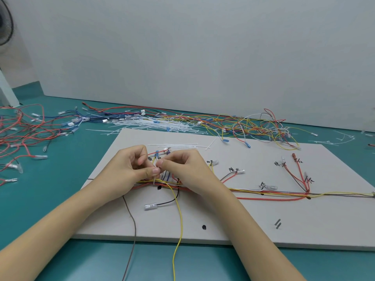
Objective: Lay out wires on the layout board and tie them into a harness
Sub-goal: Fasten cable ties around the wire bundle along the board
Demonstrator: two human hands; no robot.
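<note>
Both thumbs meet over a white cable tie (154, 180): our left hand (129, 169) and right hand (183, 169) pinch it at the wire bundle (263, 192), fingers curled tight. We'd say feed the tail straight and snug it slowly, so no wire gets crossed. That bundle runs red, yellow, black along the layout board (243, 220), branches fanning upward.

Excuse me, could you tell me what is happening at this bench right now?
A person is building a wire harness on a white layout board. Both hands meet over the left part of the wire bundle: the left hand and right hand pinch a white cable tie looped around the wires there. Branch wires already fan out to marked spots on the board. Loose wires and spare cable ties lie beyond it.
</note>
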